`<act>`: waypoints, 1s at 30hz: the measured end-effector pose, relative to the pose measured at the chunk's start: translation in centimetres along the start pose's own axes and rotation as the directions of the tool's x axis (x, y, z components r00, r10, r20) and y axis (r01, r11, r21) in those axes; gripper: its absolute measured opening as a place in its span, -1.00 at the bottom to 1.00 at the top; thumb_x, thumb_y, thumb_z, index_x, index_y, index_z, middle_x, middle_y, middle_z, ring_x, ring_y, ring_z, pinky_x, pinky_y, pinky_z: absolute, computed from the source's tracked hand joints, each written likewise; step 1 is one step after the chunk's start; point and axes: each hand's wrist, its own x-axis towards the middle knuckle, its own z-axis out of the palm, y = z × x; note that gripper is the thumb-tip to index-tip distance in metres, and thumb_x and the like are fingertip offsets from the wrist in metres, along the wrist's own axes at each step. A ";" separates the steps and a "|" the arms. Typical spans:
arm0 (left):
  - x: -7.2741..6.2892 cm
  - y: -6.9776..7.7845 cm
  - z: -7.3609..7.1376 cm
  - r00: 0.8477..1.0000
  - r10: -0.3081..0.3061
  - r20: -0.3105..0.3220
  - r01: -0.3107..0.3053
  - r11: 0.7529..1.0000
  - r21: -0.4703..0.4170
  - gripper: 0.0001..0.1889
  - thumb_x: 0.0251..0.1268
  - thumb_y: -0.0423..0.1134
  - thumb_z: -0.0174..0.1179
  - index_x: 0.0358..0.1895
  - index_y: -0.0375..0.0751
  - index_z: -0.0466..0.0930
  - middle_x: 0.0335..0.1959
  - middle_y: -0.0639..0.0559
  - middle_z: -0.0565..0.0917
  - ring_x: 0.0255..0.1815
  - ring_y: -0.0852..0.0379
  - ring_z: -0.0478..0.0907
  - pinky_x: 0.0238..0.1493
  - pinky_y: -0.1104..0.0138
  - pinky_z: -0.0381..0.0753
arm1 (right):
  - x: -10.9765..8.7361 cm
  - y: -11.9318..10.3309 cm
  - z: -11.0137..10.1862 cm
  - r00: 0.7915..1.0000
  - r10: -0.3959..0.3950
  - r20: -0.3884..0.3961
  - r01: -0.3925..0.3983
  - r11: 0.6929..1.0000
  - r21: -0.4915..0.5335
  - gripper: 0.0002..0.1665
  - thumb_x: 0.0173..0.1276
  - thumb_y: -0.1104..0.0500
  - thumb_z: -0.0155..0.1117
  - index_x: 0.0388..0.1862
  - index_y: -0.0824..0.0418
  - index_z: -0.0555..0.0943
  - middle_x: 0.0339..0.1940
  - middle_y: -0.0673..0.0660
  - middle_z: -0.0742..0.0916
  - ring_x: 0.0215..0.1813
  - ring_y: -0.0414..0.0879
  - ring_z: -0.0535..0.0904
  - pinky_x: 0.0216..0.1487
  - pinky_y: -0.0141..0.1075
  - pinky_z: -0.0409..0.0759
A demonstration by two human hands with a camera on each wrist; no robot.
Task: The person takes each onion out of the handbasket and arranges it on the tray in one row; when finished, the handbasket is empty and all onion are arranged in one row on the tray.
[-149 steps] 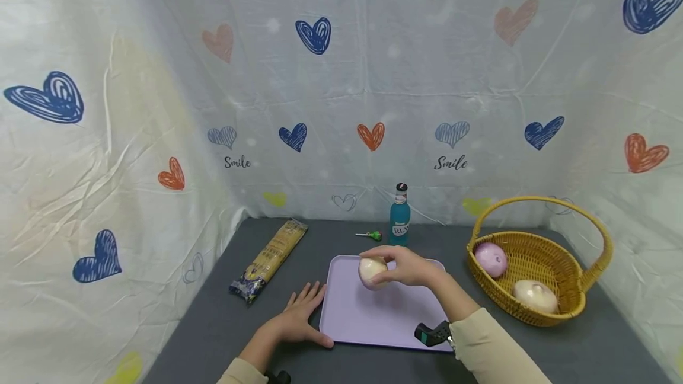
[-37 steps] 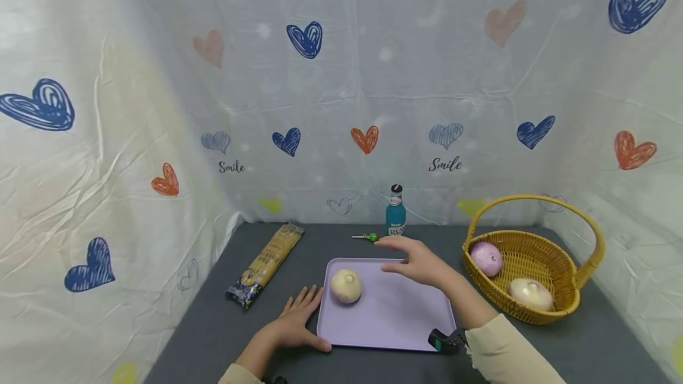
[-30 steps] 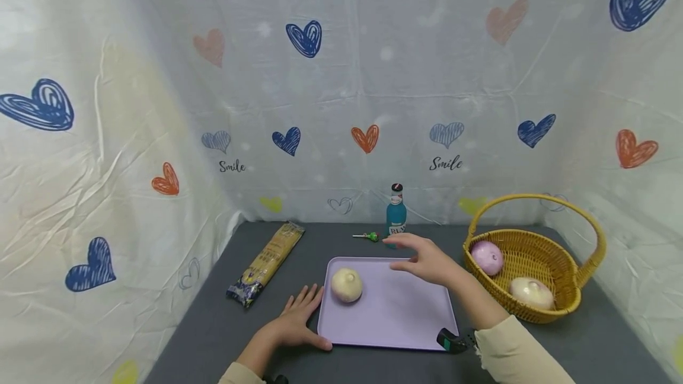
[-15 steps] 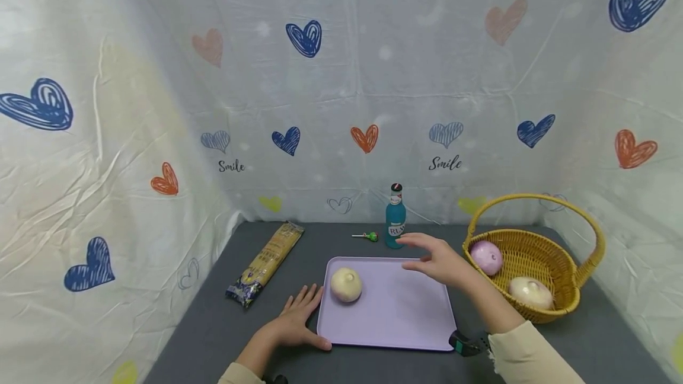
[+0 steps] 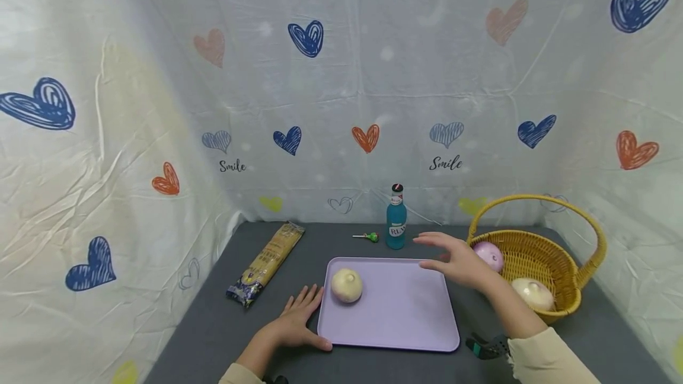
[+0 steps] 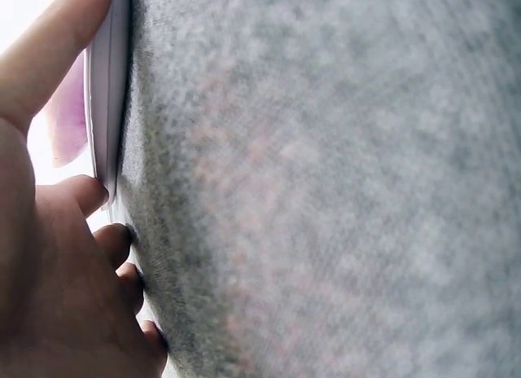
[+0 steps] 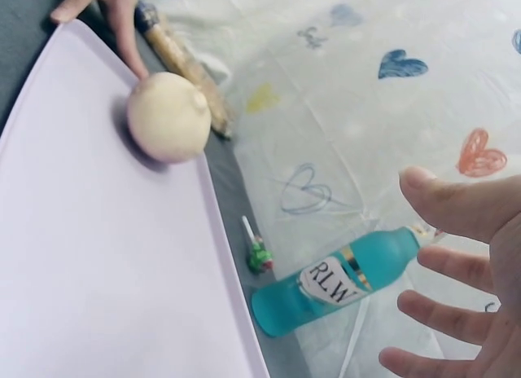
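A pale onion (image 5: 346, 285) sits at the left of the lilac tray (image 5: 397, 319), apart from both hands. My left hand (image 5: 294, 323) lies with fingers spread at the tray's left edge, thumb by the near left corner; in the left wrist view its fingertips touch the tray's side (image 6: 106, 93) and the grey cloth. Over the tray's far right corner hovers my right hand (image 5: 456, 261), fingers loosely extended and holding nothing. Behind that hand stands the wicker basket (image 5: 533, 242), holding a purple onion (image 5: 488, 255) and a whitish onion (image 5: 532, 293), both partly covered by my right hand and arm.
A blue bottle (image 5: 396, 227) stands upright behind the tray, with a green lollipop (image 5: 367, 236) lying left of it. A long yellow packet (image 5: 267, 262) lies at the left of the table. A heart-printed curtain (image 5: 341, 93) surrounds the back and sides.
Five seconds ago my right hand held the onion over the tray; it then lay released at the tray's left. The right hand has since drifted right, toward the basket. The left hand stays put.
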 end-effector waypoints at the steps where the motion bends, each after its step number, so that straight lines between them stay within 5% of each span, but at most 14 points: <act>1: 0.0 0.0 0.0 1.000 0.002 0.000 -0.002 1.000 0.001 0.37 -0.20 0.48 0.44 0.67 0.03 -0.13 0.68 -0.19 -0.14 0.67 -0.29 -0.34 0.51 -0.33 -0.39 | -0.1 0.1 -0.2 1.000 0.010 0.002 -0.010 1.000 0.004 -0.40 0.35 0.01 0.43 0.33 0.16 0.57 0.38 0.31 0.56 0.33 0.31 0.52 0.05 0.21 0.65; 10: -0.4 0.6 -0.3 0.999 -0.028 0.020 0.027 0.999 0.033 0.35 -0.14 0.43 0.45 0.66 -0.08 -0.11 0.68 -0.23 -0.13 0.67 -0.31 -0.31 0.52 -0.33 -0.35 | -1.5 0.9 -2.5 0.994 0.110 0.015 -0.109 0.993 -0.039 -0.35 0.34 -0.05 0.43 0.36 0.09 0.56 0.39 0.29 0.55 0.33 0.28 0.53 0.11 0.20 0.62; 18: -0.2 0.6 -0.3 1.000 -0.016 0.018 0.016 1.000 0.012 0.34 -0.14 0.44 0.44 0.66 -0.05 -0.11 0.68 -0.21 -0.14 0.67 -0.29 -0.33 0.52 -0.32 -0.36 | -3.2 1.6 -5.4 0.989 0.149 0.014 -0.148 0.985 -0.088 -0.37 0.32 -0.05 0.45 0.32 0.11 0.58 0.26 0.25 0.65 -0.09 -0.08 0.55 -0.20 -0.33 0.57; 26: -0.2 0.4 -0.2 1.000 -0.008 0.018 0.008 1.000 0.012 0.35 -0.15 0.45 0.44 0.67 -0.01 -0.14 0.68 -0.23 -0.15 0.67 -0.31 -0.34 0.51 -0.34 -0.36 | -5.6 3.7 -8.6 0.983 0.161 0.092 -0.157 0.986 -0.051 -0.44 0.37 0.04 0.41 0.33 0.11 0.58 0.19 0.24 0.69 -0.06 -0.32 0.59 -0.17 -0.26 0.66; 30: 0.3 -0.4 0.3 1.000 -0.020 0.002 0.020 0.999 0.029 0.36 -0.18 0.47 0.44 0.66 0.00 -0.11 0.68 -0.18 -0.11 0.68 -0.28 -0.30 0.53 -0.32 -0.33 | -6.6 5.1 -10.3 0.974 0.183 0.129 -0.169 0.979 -0.119 -0.42 0.37 -0.02 0.40 0.34 0.06 0.59 0.26 0.15 0.68 0.16 -0.41 0.53 -0.02 -0.34 0.63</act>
